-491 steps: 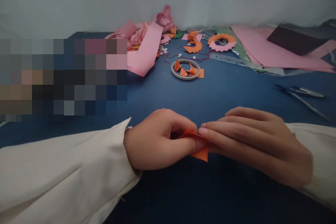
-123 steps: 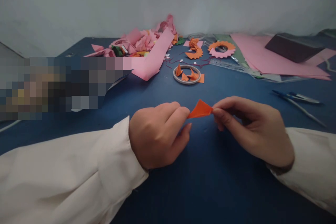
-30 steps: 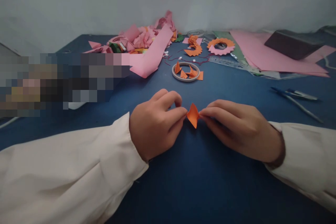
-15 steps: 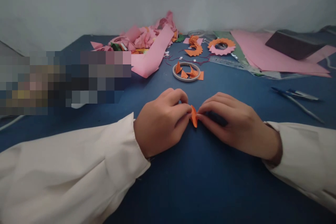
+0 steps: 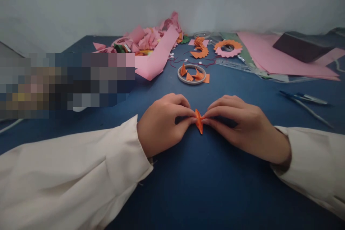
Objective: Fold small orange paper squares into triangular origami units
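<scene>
A small folded piece of orange paper [image 5: 199, 122] is held over the blue table, pinched from both sides. My left hand [image 5: 168, 122] grips its left side between thumb and fingertips. On its right side the thumb and fingertips of my right hand [image 5: 239, 124] are closed on it. Beyond my hands lies a pale ring [image 5: 192, 82], like a roll of tape, with several folded orange paper pieces [image 5: 198, 75] in it. An orange paper slip [image 5: 207, 78] sticks out from under the ring's right edge.
A heap of pink paper scraps [image 5: 151, 39] stands at the back left, a pink strip [image 5: 159, 61] before it. Behind the ring are a curved orange paper chain [image 5: 201, 52] and an orange-and-pink paper wreath [image 5: 229, 52]. Pink sheets [image 5: 280, 57], a dark box [image 5: 302, 46] and pens [image 5: 309, 99] lie right.
The orange paper has shifted slightly down and its middle looks more spread. The fingers of both hands have straightened a little while keeping their pinch.
</scene>
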Demonstrator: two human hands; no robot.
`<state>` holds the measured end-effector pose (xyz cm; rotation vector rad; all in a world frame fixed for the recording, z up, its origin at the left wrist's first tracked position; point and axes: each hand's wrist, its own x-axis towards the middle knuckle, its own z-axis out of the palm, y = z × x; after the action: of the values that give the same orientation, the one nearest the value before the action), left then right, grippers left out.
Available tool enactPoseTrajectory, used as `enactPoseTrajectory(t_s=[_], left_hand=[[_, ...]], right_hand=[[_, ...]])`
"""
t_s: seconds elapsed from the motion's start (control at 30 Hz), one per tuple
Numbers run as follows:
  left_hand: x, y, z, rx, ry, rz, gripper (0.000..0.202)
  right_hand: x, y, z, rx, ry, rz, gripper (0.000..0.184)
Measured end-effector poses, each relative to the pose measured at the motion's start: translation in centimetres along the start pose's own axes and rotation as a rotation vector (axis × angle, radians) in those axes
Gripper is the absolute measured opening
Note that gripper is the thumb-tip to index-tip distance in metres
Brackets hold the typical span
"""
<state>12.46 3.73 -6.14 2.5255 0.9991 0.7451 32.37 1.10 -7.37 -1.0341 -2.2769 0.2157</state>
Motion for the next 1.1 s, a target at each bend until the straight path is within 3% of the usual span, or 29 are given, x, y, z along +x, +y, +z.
enactPoseTrajectory(t_s=[0.23, 0.8, 1.1], left_hand=[[-0.2, 0.22, 0.25, 0.047, -0.003, 0.074, 0.017], [-0.43, 0.55, 0.22, 0.069, -0.011, 0.02, 0.013], [-0.25, 0.27, 0.36, 0.1, -0.061, 0.078, 0.017]], right_hand=[[-0.25, -0.14, 0.32, -0.066, 0.001, -0.054, 0.004], [-0.32, -0.03, 0.54, -0.086, 0.014, -0.086, 0.008], [-0.25, 0.13, 0.56, -0.13, -0.013, -0.098, 0.007]])
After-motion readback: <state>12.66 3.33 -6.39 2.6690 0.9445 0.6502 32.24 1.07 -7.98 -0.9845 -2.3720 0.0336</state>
